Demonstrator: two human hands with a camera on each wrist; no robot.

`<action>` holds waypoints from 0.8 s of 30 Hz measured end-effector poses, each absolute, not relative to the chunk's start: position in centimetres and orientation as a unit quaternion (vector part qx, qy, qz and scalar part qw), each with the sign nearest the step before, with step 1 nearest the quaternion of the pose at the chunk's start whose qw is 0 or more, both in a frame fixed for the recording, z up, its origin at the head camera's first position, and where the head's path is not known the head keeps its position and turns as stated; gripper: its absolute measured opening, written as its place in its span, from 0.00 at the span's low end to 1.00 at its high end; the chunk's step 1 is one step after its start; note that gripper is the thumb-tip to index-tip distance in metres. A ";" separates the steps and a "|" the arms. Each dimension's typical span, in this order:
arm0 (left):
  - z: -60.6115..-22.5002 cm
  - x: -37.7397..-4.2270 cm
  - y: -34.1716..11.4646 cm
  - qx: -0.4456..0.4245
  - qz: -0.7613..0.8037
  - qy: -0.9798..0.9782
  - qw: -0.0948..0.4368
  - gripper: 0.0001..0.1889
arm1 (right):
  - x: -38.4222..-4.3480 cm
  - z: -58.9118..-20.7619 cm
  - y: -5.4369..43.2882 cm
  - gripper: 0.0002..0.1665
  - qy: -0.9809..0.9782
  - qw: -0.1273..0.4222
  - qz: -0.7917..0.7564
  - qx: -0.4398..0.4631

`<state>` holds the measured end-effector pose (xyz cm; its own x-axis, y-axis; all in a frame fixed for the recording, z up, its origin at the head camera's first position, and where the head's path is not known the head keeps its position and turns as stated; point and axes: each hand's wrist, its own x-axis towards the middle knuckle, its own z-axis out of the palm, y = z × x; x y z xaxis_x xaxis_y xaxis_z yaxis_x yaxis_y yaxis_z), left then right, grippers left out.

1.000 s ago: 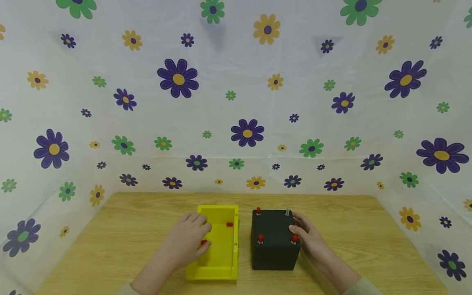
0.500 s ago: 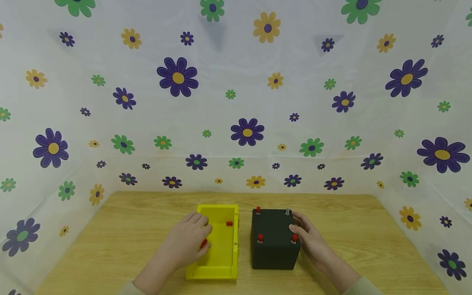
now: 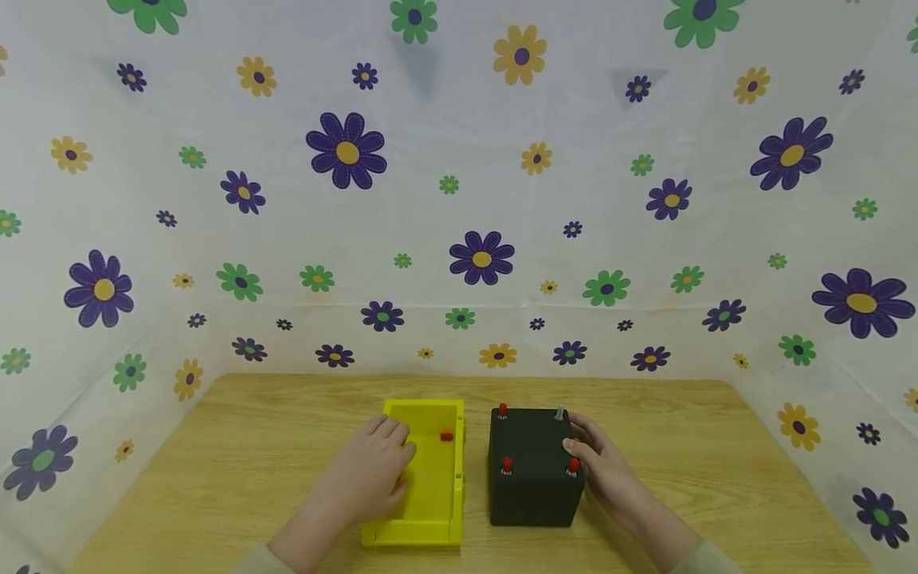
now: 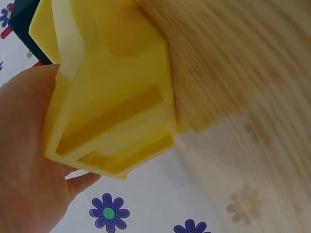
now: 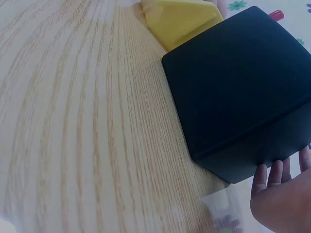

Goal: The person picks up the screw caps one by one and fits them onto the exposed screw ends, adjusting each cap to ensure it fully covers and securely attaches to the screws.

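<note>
My left hand (image 3: 369,470) reaches over the left wall into the yellow bin (image 3: 430,498). Its thumb and fingers pinch a small red cap, almost wholly hidden behind them. Another red cap (image 3: 446,437) lies in the bin near the right wall. To the right stands a black box (image 3: 534,442) with metal posts at its top corners; three carry red caps (image 3: 507,464), while the back-right metal post (image 3: 560,413) is bare. My right hand (image 3: 610,470) holds the box's right side, thumb on the top edge; its fingers (image 5: 274,172) lie against the side in the right wrist view.
Bin and box stand side by side on a wood-grain table (image 3: 287,406), a narrow gap between them. A white flowered cloth (image 3: 430,215) hangs behind the table and along both sides.
The red cap under my left hand tilted up between thumb and fingers, then went almost out of sight as the hand closed and turned slightly. My right hand and the box stayed in place.
</note>
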<state>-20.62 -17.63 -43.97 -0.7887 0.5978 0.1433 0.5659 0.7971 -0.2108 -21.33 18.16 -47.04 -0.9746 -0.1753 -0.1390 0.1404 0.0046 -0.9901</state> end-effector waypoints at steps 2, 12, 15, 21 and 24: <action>-44.1 -20.6 -17.5 -0.304 0.085 -0.944 0.098 0.15 | -21.3 -47.0 18.1 0.38 0.699 0.114 -0.706 -0.012; -44.8 -20.4 -16.7 -0.272 0.111 -0.950 0.106 0.15 | -21.3 -47.1 18.2 0.38 0.697 0.117 -0.708 -0.011; -44.8 -20.3 -16.3 -0.264 0.124 -0.951 0.106 0.15 | -21.3 -47.1 18.2 0.38 0.697 0.115 -0.707 -0.010; -44.7 -20.3 -15.6 -0.242 0.170 -0.949 0.107 0.17 | -21.4 -47.2 18.1 0.38 0.698 0.116 -0.707 -0.007; -44.9 -20.4 -15.4 -0.234 0.190 -0.948 0.107 0.18 | -21.4 -47.2 18.2 0.38 0.696 0.119 -0.708 -0.008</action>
<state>-20.38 -15.36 -44.85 -0.8680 0.4833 0.1146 0.4019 0.8190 -0.4095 -21.41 18.16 -47.22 -0.9717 -0.1789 -0.1544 0.1574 -0.0021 -0.9875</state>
